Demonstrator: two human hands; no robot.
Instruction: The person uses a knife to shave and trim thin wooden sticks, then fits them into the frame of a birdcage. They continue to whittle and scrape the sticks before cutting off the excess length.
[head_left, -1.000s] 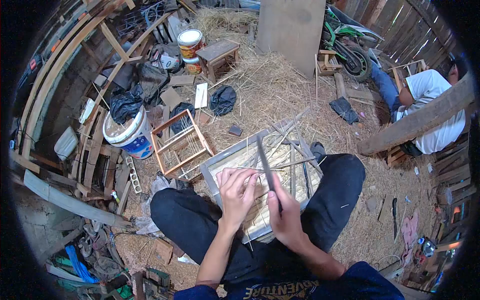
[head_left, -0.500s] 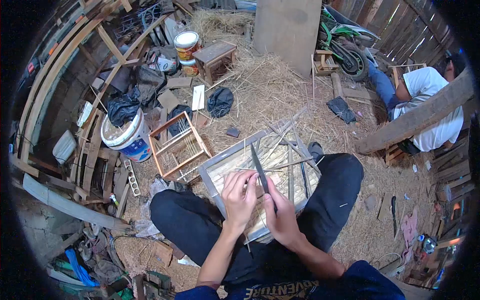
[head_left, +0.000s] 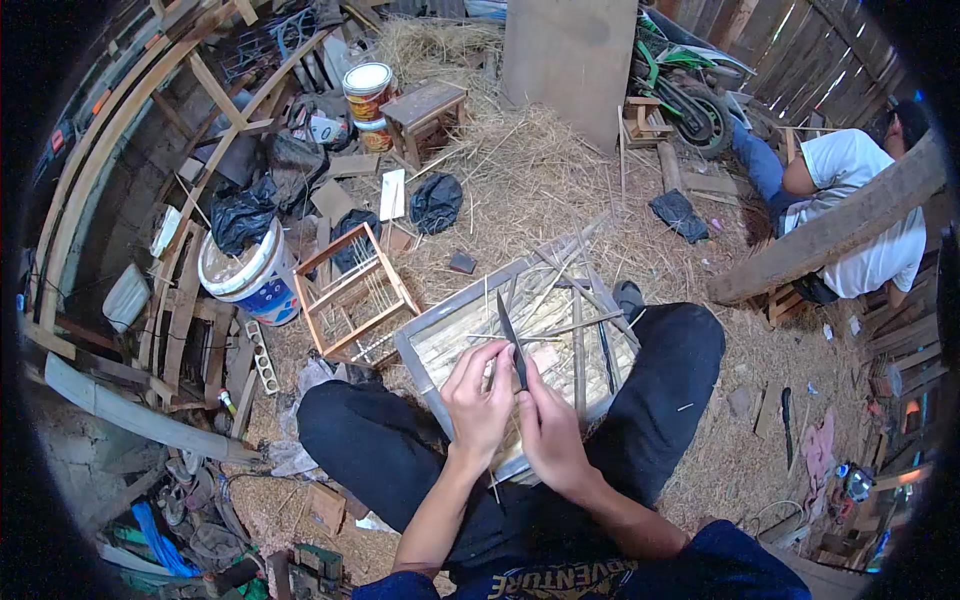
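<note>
A dark-bladed knife (head_left: 509, 327) points up and away between my hands, above a framed board (head_left: 425, 367) that lies between my legs with thin sticks on it. My right hand (head_left: 550, 430) is closed round the knife's lower end. My left hand (head_left: 478, 400) is pinched close beside the blade, with a thin light stick at its fingertips. Several loose sticks (head_left: 578, 365) lie across the board. The lower part of the stick in my left hand is mostly hidden by the fingers.
A small wooden frame (head_left: 350, 335) stands left of the board, near a white bucket (head_left: 285, 290). A wooden stool (head_left: 425, 105) and stacked cans (head_left: 368, 92) are further back. A person (head_left: 850, 180) sits at the right behind a slanting beam (head_left: 830, 230).
The knife has tilted slightly and drawn lower between my hands. My right hand has shifted a little down and left. The view has moved slightly.
</note>
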